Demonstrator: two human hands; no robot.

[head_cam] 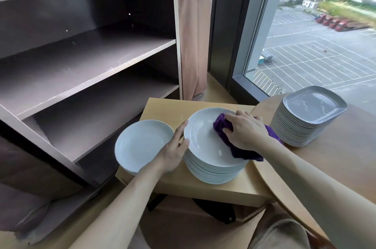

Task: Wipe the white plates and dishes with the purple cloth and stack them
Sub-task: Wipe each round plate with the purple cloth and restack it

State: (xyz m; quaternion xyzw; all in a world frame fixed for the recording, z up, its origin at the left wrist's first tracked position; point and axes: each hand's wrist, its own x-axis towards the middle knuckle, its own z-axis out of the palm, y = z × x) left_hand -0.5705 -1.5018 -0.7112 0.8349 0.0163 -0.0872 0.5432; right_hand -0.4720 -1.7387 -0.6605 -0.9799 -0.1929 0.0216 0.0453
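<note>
leftward, lone plate past table edge

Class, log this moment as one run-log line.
wiping | right hand grips purple cloth on top plate | left hand touches its rim
</note>
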